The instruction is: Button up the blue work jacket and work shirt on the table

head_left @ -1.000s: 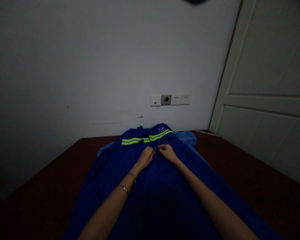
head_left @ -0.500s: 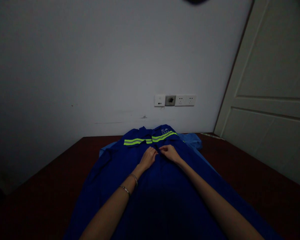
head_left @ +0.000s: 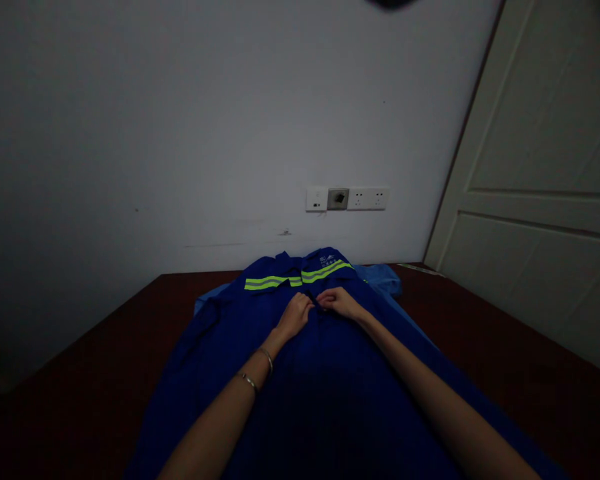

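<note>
A dark blue work jacket (head_left: 310, 387) with yellow-green reflective stripes (head_left: 300, 275) lies spread flat on a dark red-brown table (head_left: 95, 360). My left hand (head_left: 295, 313) and my right hand (head_left: 337, 302) meet at the jacket's front opening just below the stripes. Both pinch the fabric edges there with curled fingers. What sits between the fingertips is too small and dark to make out. Two thin bangles circle my left wrist.
A lighter blue garment (head_left: 383, 279) peeks out from under the jacket at the far right. A row of wall sockets (head_left: 347, 199) sits on the white wall behind the table. A white door (head_left: 540, 200) stands at the right.
My hands have drawn slightly closer together at the jacket's front opening. The view has shifted a little; the jacket lies as before.
</note>
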Available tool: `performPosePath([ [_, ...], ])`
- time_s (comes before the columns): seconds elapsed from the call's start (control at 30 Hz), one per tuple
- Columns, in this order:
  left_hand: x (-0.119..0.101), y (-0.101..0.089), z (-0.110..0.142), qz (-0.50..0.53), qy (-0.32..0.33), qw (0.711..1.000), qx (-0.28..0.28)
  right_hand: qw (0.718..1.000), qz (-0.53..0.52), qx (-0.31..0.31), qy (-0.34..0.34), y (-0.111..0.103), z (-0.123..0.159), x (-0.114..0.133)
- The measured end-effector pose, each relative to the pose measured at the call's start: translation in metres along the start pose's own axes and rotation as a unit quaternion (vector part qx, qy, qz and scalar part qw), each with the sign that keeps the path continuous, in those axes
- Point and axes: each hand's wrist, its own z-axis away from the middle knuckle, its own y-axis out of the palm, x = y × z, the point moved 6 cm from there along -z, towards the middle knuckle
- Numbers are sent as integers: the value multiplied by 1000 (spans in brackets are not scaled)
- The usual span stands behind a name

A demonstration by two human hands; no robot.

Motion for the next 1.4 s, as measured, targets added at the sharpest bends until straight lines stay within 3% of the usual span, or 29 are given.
performPosePath([
  [0.53,-2,-3,-3,31,-2,1000,-2,990,114,36,-76,-1,-14,2],
  [0.73,1,-1,-2,34,-22,999,-3,959,236,19,-155,2,-8,23],
  [0.97,0,-10,-10,43,-21,998,31,920,340,19,-197,4,-1,32],
  [1.03,2,-19,-17,58,-48,996,38,908,367,9,-202,5,1,36],
  [1.13,11,-25,-24,111,-143,981,73,892,408,-1,-197,5,4,42],
  [1.3,23,-17,-18,208,-301,922,124,863,459,6,-210,10,8,50],
  [1.4,26,-10,-12,266,-358,886,127,854,473,7,-216,12,9,52],
])
